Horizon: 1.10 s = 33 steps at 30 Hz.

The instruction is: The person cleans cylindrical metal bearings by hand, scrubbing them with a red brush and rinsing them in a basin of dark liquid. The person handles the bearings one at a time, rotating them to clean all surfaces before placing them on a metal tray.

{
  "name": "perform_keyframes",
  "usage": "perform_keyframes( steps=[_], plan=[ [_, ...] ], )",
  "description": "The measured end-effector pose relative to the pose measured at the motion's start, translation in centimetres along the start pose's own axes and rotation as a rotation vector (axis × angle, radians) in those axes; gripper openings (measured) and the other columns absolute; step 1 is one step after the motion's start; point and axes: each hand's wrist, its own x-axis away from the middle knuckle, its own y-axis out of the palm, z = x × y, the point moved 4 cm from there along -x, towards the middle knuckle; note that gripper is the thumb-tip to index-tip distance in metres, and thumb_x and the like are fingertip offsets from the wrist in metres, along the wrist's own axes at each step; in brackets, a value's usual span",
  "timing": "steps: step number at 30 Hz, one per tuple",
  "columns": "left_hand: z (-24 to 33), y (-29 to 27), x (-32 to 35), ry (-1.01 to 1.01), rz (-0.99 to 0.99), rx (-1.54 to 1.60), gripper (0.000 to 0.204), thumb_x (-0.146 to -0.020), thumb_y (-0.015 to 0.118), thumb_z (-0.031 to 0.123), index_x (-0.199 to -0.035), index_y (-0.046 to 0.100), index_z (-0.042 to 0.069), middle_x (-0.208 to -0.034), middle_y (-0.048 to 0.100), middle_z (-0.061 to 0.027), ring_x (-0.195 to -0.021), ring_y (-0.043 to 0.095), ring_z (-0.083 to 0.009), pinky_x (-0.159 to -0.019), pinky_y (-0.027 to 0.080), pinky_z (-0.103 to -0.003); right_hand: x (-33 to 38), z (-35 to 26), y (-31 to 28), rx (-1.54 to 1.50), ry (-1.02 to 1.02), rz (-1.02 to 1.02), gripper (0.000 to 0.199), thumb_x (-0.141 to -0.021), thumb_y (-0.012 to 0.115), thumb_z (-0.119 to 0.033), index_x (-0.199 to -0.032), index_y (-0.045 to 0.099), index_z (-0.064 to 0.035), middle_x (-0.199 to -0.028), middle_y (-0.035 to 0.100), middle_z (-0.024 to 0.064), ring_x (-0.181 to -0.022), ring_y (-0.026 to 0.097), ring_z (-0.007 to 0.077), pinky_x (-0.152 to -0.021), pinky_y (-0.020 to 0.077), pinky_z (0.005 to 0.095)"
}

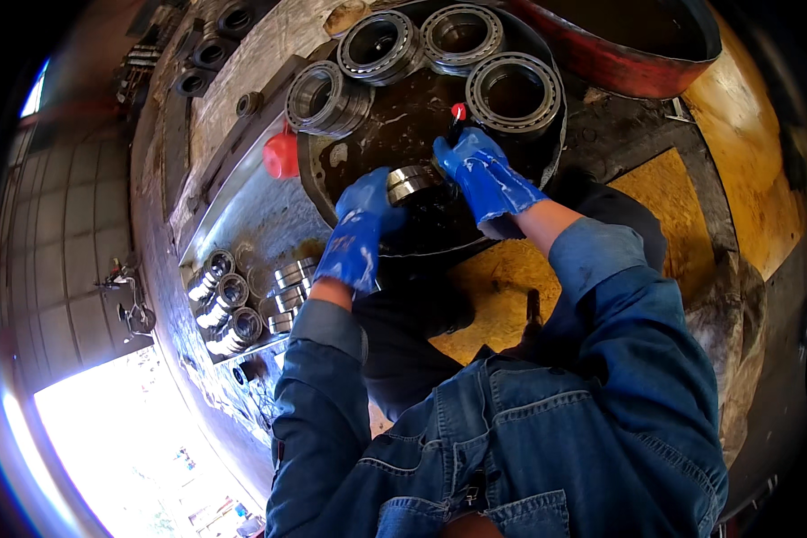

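The left hand [362, 201], gloved in blue, has its fingers closed narrowly around the left end of a shiny metal ring [412, 183], which lies just right of them, over the near part of a dark round pan [394, 124]. The right hand [475, 164], just right of the ring, curls its fingers around a red-ended tool [458, 112]; whether that touches the ring, I cannot tell. Four large bearings [486, 91] stand along the pan's far side.
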Motion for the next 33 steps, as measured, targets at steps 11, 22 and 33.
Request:
perform_keyframes(
  steps=[11,22,33],
  plan=[
    [4.2,0.7,-3.3,-0.022,-0.072,-0.214,0.037,-0.09,0.075,0.036,-0.121,0.076,0.017,-0.121,0.075,-0.0162,-0.114,0.072,-0.0357,-0.094,0.058,-0.048,-1.1,-0.6,1.9,-0.012,-0.104,-0.132,0.044,-0.101,0.06,-0.041,-0.113,0.075,-0.0018,-0.099,0.077,0.0183,-0.094,0.073,0.0358,-0.086,0.0556,0.0439],
    [-6.9,3.2,2.0,-0.034,0.08,0.066,0.07,-0.072,0.091,0.034,-0.132,0.064,0.01,-0.126,0.071,-0.0171,-0.122,0.067,-0.034,-0.106,0.053,-0.043,3.6,-4.2,0.8,-0.46,0.036,-0.284,0.049,-0.1,0.063,-0.043,-0.108,0.073,0.0041,-0.092,0.075,0.0136,-0.082,0.068,0.019,-0.079,0.0526,0.0359],
    [4.0,1.2,-4.0,-0.062,-0.147,-0.295,0.054,-0.082,0.081,0.03,-0.133,0.07,0.02,-0.131,0.072,-0.014,-0.125,0.067,-0.0336,-0.1,0.056,-0.047,0.7,3.1,1.9,-0.153,0.007,-0.041,0.043,-0.096,0.067,-0.041,-0.107,0.076,-0.0006,-0.091,0.076,0.0211,-0.085,0.075,0.0357,-0.078,0.0573,0.0444]
  ],
)
